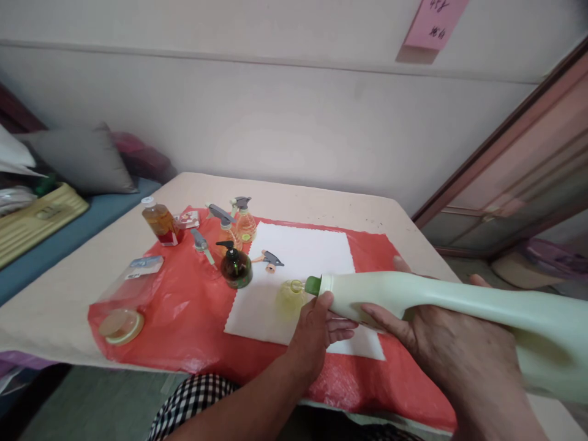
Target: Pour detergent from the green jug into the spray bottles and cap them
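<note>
A large pale green jug (381, 293) is tilted almost level, its green spout (313, 285) at the mouth of a clear bottle (290, 300) holding yellow-green liquid. My right hand (459, 346) wraps the jug's handle. Under the jug's neck, my left hand (316, 331) supports it, thumb against the neck and other fingers extended beneath. The bottle stands on a white scallop-edged sheet (312, 245). A grey and orange spray trigger head (272, 261) lies behind it. Whether liquid is flowing cannot be made out.
Left of the sheet stand a dark pump bottle (236, 267), two spray bottles (245, 223) and an amber bottle (160, 222). Another trigger head (202, 245) lies nearby. A round lidded container (121, 326) sits front left. Red plastic (179, 318) covers part of the table.
</note>
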The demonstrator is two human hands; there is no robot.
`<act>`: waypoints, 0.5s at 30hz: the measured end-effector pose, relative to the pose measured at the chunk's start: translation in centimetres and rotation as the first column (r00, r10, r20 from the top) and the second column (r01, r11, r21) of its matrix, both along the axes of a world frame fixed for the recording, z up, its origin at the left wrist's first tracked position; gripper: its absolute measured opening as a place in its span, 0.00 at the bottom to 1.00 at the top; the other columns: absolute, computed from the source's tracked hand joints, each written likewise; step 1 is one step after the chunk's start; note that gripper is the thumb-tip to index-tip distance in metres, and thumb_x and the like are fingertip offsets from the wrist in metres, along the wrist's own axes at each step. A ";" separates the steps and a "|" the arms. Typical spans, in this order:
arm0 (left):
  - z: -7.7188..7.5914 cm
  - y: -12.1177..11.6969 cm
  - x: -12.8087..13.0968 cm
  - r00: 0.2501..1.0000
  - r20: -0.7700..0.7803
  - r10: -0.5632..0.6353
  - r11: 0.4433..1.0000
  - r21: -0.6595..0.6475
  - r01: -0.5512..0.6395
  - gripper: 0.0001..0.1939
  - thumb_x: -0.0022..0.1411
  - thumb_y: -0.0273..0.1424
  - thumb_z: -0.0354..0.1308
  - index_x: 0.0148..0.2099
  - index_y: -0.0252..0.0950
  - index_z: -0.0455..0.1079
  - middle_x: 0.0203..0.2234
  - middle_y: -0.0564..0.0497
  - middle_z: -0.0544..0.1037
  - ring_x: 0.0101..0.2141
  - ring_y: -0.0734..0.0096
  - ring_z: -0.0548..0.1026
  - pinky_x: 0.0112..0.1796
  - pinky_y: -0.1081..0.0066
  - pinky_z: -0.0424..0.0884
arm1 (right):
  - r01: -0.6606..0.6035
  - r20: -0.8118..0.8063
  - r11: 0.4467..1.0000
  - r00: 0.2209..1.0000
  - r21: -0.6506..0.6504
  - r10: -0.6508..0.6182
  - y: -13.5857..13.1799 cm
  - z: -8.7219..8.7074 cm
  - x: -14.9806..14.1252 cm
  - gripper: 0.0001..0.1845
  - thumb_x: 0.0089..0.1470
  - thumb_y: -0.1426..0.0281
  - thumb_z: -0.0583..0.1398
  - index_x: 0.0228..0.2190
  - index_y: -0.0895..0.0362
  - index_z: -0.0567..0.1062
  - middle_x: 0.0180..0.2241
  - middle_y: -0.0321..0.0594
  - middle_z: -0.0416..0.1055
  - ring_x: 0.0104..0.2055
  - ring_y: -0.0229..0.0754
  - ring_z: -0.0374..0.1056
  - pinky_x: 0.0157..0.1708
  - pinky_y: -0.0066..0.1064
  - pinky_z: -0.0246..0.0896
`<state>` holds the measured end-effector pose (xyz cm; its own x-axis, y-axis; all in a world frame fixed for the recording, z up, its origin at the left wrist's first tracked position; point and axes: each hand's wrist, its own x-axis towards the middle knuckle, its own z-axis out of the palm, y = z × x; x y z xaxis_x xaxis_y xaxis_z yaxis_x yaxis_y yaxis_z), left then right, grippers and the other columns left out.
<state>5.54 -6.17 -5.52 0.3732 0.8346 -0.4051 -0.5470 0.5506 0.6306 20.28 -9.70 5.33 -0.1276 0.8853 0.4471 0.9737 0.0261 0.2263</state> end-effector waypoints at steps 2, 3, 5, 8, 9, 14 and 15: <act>0.0 0.0 0.0 1.000 -0.002 0.004 1.000 -0.006 -0.004 0.30 0.58 0.52 0.59 0.45 0.27 0.72 0.29 0.42 0.80 0.32 0.58 0.81 0.34 0.65 0.76 | 0.026 0.143 1.000 0.989 -0.016 -0.024 -0.1 0.0 0.1 0.46 0.61 0.43 0.39 0.58 0.66 0.70 0.20 0.47 0.71 0.28 0.53 0.67 0.57 0.63 0.48; -0.1 0.0 0.1 1.000 -0.002 0.004 1.000 -0.008 -0.004 0.30 0.58 0.51 0.59 0.45 0.26 0.72 0.29 0.42 0.80 0.31 0.58 0.81 0.34 0.65 0.76 | 0.032 0.173 0.999 0.985 -0.015 -0.029 -0.1 -0.1 0.1 0.46 0.61 0.43 0.39 0.59 0.65 0.70 0.20 0.47 0.71 0.27 0.53 0.67 0.56 0.62 0.49; -0.1 0.0 0.1 1.000 0.009 0.001 1.000 -0.005 -0.001 0.29 0.58 0.51 0.59 0.45 0.26 0.72 0.29 0.42 0.80 0.31 0.58 0.81 0.34 0.65 0.76 | 0.035 0.201 0.999 0.979 -0.005 -0.034 -0.1 -0.1 0.2 0.46 0.61 0.43 0.39 0.59 0.65 0.70 0.20 0.46 0.70 0.27 0.53 0.67 0.56 0.61 0.50; 0.0 -0.1 0.1 1.000 0.017 -0.004 1.000 0.002 0.004 0.29 0.59 0.51 0.58 0.46 0.26 0.72 0.29 0.41 0.80 0.32 0.57 0.81 0.35 0.64 0.75 | 0.028 0.205 1.000 0.978 0.010 -0.029 -0.1 -0.1 0.2 0.46 0.61 0.43 0.39 0.58 0.66 0.70 0.19 0.46 0.69 0.27 0.53 0.67 0.55 0.61 0.51; 0.0 -0.1 0.1 1.000 0.013 -0.004 1.000 0.001 0.004 0.29 0.59 0.51 0.58 0.46 0.26 0.72 0.29 0.41 0.80 0.32 0.57 0.81 0.35 0.63 0.75 | 0.023 0.198 1.000 0.980 0.012 -0.025 -0.1 -0.1 0.2 0.46 0.61 0.43 0.40 0.58 0.66 0.70 0.19 0.46 0.69 0.27 0.53 0.67 0.55 0.61 0.51; 0.1 -0.1 0.1 1.000 0.005 -0.007 1.000 0.005 0.007 0.29 0.59 0.51 0.58 0.46 0.27 0.72 0.30 0.40 0.80 0.33 0.56 0.81 0.36 0.63 0.75 | 0.011 0.154 1.000 0.988 0.024 -0.015 -0.2 0.0 0.1 0.44 0.61 0.44 0.44 0.61 0.64 0.67 0.18 0.43 0.68 0.27 0.52 0.67 0.54 0.61 0.52; 0.1 -0.1 0.1 1.000 0.008 -0.010 1.000 0.008 0.010 0.29 0.59 0.51 0.58 0.47 0.27 0.72 0.30 0.40 0.81 0.33 0.57 0.81 0.35 0.63 0.75 | 0.011 0.150 1.000 0.989 0.025 -0.015 -0.2 0.1 0.0 0.44 0.61 0.43 0.43 0.61 0.64 0.67 0.18 0.43 0.67 0.28 0.52 0.67 0.54 0.61 0.51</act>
<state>5.62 -6.25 -5.47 0.3845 0.8343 -0.3952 -0.5463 0.5507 0.6311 20.32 -9.89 5.38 -0.1834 0.8768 0.4444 0.9288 0.0063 0.3706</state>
